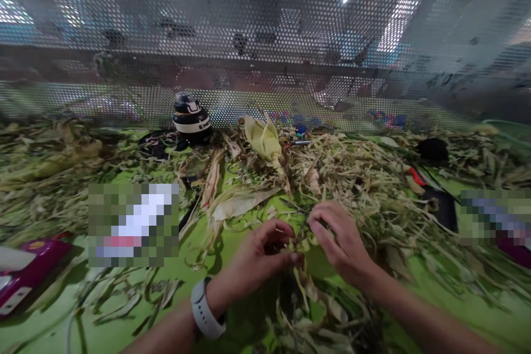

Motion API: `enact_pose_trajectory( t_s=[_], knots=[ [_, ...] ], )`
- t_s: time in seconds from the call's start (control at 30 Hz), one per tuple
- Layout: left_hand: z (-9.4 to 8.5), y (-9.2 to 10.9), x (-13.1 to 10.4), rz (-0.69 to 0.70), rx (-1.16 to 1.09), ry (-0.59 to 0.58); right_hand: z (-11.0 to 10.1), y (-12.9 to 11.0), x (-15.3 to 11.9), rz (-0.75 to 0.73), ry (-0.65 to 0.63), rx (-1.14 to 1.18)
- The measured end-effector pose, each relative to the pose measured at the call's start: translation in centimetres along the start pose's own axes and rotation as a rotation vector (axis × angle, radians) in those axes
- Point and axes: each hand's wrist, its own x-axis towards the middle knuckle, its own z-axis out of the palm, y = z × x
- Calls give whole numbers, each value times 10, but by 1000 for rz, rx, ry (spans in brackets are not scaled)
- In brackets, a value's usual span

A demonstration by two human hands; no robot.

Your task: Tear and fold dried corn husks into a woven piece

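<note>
My left hand, with a pale watch on its wrist, is closed in a pinch on a dry plant sprig near the middle. To its right, my right hand has its fingers curled at the sprig's upper part. What the right fingertips hold is too small to make out. Below both hands, a heap of dried leaves lies close to the front. A large pale husk sits farther back, with a long flat husk nearer the hands.
Dried leaves cover much of the green table. A black bottle stands by a perforated metal screen. At the left lies a magenta tool; a black object is at right.
</note>
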Motion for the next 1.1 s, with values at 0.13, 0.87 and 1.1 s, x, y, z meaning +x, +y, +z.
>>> enact_pose_trajectory(
  t_s=[0.13,0.87,1.1],
  knots=[
    [3,-5,-3,-57,-36,-14,11,10,1,127,-139,221],
    [4,-1,-4,-185,105,-291,17,-5,1,180,-140,418],
    [0,-1,3,-179,-45,-6,2,-1,6,186,-348,229]
  ],
)
